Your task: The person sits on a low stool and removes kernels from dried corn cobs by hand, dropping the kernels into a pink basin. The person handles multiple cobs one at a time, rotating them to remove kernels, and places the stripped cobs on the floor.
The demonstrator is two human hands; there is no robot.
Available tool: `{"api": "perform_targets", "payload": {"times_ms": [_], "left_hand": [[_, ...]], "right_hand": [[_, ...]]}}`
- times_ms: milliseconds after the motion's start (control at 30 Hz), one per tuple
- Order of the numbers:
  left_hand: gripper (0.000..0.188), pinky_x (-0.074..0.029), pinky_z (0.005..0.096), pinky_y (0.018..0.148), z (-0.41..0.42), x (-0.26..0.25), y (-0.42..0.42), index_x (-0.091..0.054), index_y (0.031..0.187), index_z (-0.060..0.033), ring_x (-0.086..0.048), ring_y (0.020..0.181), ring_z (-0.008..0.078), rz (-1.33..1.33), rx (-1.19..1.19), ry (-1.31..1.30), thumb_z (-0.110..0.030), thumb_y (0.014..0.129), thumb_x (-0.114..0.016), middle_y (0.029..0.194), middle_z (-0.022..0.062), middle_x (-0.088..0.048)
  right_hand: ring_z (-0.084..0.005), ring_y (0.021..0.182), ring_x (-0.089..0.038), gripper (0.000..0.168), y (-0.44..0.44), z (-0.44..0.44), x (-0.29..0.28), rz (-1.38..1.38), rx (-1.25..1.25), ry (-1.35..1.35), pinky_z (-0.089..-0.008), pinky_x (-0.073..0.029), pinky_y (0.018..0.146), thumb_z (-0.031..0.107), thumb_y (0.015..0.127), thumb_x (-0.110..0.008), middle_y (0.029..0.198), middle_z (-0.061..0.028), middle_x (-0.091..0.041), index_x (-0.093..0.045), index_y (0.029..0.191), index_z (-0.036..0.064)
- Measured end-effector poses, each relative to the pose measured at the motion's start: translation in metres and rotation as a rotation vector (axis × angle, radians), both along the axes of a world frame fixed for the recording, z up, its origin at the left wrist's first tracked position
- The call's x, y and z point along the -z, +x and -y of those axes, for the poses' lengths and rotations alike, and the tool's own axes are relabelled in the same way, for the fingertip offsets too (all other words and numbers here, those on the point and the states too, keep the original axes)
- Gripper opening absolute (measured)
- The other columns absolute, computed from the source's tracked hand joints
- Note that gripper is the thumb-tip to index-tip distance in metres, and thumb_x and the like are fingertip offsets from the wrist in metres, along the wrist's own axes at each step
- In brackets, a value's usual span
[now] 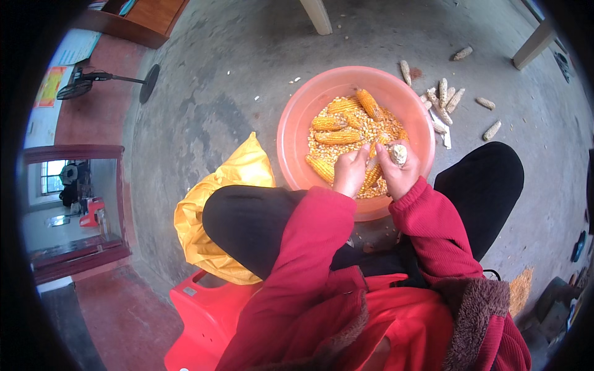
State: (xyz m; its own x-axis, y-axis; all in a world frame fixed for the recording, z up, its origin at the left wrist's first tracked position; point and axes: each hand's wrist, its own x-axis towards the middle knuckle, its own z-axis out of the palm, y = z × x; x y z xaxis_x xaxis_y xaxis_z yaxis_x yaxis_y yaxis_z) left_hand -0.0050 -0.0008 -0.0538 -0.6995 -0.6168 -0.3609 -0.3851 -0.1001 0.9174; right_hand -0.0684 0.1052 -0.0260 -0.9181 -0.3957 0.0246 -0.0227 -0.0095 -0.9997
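Note:
A round pink plastic basin (297, 153) stands on the floor before me, holding loose maize kernels (327, 153) and several yellow maize ears (338, 137). Over its near right part, my right hand (400, 169) grips a maize cob (398, 155), whose pale end points up at the camera; the rest of it is hidden by the hand. Close beside it on the left is my left hand (351, 170), thumb raised toward the right thumb. Its fingers are curled, and whether they hold anything is hidden.
Several stripped cobs (450, 98) lie on the concrete floor right of the basin. A yellow sack (232, 171) lies by my left knee, with a red plastic stool (209, 310) below it. Farther left are a black fan (149, 83) and a framed mirror (121, 199). Furniture legs (318, 18) stand beyond.

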Motion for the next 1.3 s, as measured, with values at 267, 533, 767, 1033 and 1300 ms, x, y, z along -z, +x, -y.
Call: {"api": "perform_targets", "payload": {"times_ms": [267, 533, 767, 1033, 1300], "left_hand": [[0.038, -0.048, 0.0231, 0.053, -0.015, -0.047, -0.006, -0.063, 0.095, -0.0012, -0.059, 0.064, 0.0082, -0.157, 0.03, 0.385, -0.036, 0.097, -0.048, 0.078, 0.0029, -0.061], [0.036, -0.043, 0.0213, 0.037, -0.01, -0.031, -0.003, -0.06, 0.095, 0.0028, -0.055, 0.043, 0.0108, -0.033, -0.008, 0.255, -0.03, 0.097, -0.045, 0.066, 0.0042, -0.056], [0.042, -0.045, 0.0276, 0.032, -0.008, -0.032, -0.003, -0.057, 0.086, 0.0034, -0.057, 0.041, 0.0166, 0.02, -0.034, 0.33, -0.035, 0.096, -0.046, 0.062, 0.0067, -0.054], [0.053, -0.048, 0.0288, 0.033, -0.004, -0.027, 0.0, -0.055, 0.085, 0.0022, -0.06, 0.047, 0.018, -0.069, -0.138, 0.488, -0.047, 0.097, -0.038, 0.067, 0.0114, -0.06], [0.037, -0.05, 0.0318, 0.062, -0.015, -0.034, -0.005, -0.064, 0.094, -0.0008, -0.064, 0.08, 0.0176, -0.25, 0.15, -0.322, -0.037, 0.092, -0.056, 0.083, 0.0118, -0.066]], "right_hand": [[-0.0055, 0.047, -0.045, 0.014, -0.024, -0.008, -0.018, 0.392, 0.204, -0.173, -0.0221, -0.033, 0.041, 0.016, 0.086, -0.067, 0.061, 0.0035, -0.052, -0.058, 0.078, 0.008], [-0.0054, 0.049, -0.046, 0.012, -0.017, -0.007, -0.011, 0.429, 0.106, -0.148, -0.021, -0.036, 0.042, 0.014, 0.086, -0.066, 0.065, 0.003, -0.054, -0.058, 0.082, 0.007], [-0.004, 0.056, -0.047, 0.012, -0.012, -0.008, -0.014, 0.336, 0.077, -0.103, -0.0221, -0.038, 0.048, 0.012, 0.087, -0.065, 0.066, 0.003, -0.054, -0.057, 0.082, 0.005], [-0.0043, 0.057, -0.049, 0.011, -0.011, -0.004, -0.008, 0.306, 0.096, -0.087, -0.0216, -0.04, 0.05, 0.013, 0.087, -0.065, 0.069, 0.0018, -0.057, -0.057, 0.085, 0.004], [-0.0075, 0.047, -0.047, 0.011, -0.02, -0.009, -0.004, 0.493, 0.144, -0.117, -0.022, -0.037, 0.041, 0.017, 0.088, -0.063, 0.064, 0.0013, -0.055, -0.059, 0.089, 0.007]]}}
